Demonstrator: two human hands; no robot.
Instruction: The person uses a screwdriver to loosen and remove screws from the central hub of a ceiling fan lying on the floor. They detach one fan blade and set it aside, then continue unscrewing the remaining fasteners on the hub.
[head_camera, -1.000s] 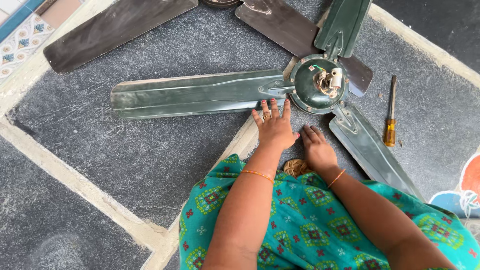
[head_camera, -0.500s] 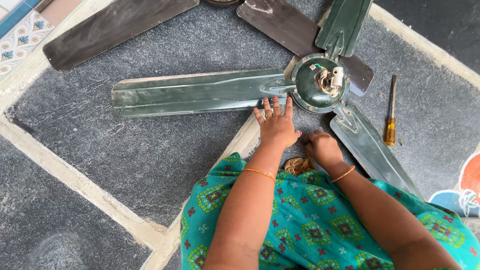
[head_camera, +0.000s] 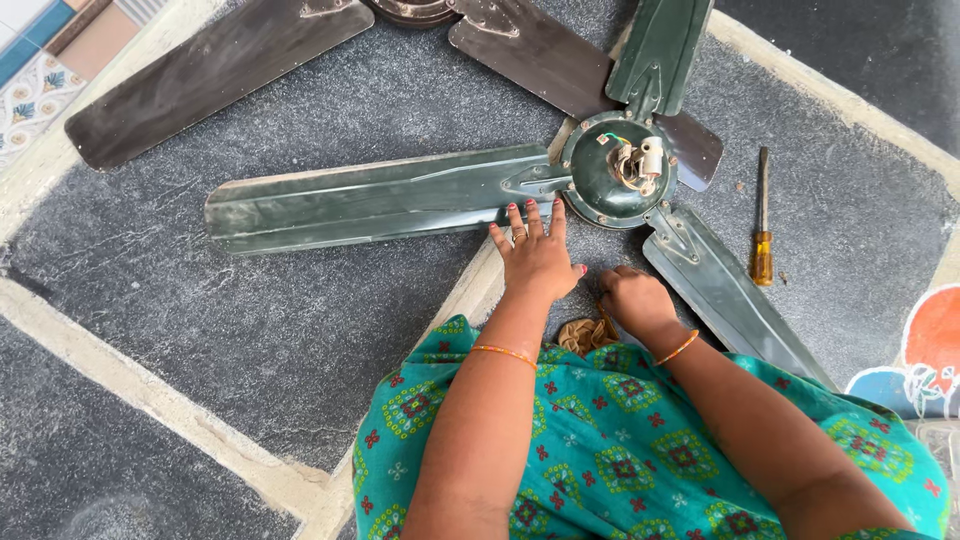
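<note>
The left hand (head_camera: 535, 258) lies flat, fingers spread, touching the green fan (head_camera: 617, 168) blade's edge. The right hand (head_camera: 634, 297) is curled shut just below the hub (contents hidden); a screwdriver (head_camera: 762, 230) lies well apart.

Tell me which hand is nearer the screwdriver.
The right hand: it rests curled on the floor left of the screwdriver, beyond a fan blade. The left hand lies farther left, flat by the hub.

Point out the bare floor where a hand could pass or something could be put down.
Bare floor lies below the long green blade, left of the left hand, and between the lower-right blade and screwdriver. It is crowded by the motor hub and right hand.
</note>
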